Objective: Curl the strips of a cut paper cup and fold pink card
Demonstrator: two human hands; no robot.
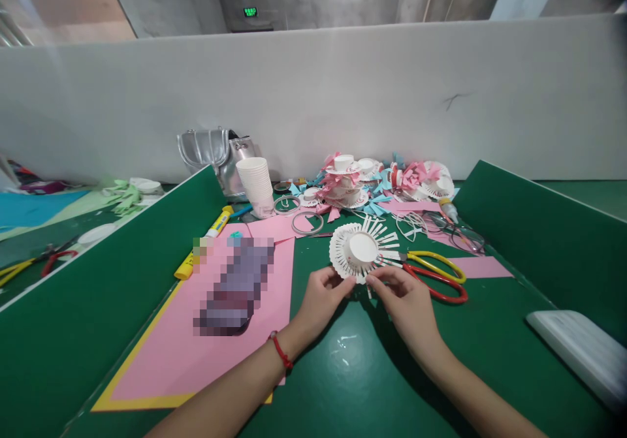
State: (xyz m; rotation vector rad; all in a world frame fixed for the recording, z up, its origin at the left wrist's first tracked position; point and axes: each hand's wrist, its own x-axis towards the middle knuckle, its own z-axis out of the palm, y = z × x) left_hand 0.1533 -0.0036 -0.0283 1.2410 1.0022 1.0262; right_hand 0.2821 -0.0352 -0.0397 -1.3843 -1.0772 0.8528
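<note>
A white paper cup snipped into narrow strips and flared out around its round base (363, 247) sits right at the fingertips. To the left of the fingertips and curving away beyond them, the strips appear bent over into a tight scalloped rim, so that stretch looks done. Beyond the right fingers the strips stick out straight and loose, and that part looks unworked (roughly half the ring, I would judge).

The left hand (326, 294) pinches the near edge of the rim between thumb and forefinger. The right hand (409, 304) pinches just beside it, thumb against forefinger, on what seems to be a single strip; a white end pokes out below the tips, too small to tell how it is folded.

Scissors with red and yellow loop handles (416, 271) lie unheld just beyond the right fingers. Well past both sets of fingertips is a heap of flared white cups with pink and blue paper tufts (345, 181), and to its left a tall stack of white paper cups (255, 187), apparently uncut.
</note>
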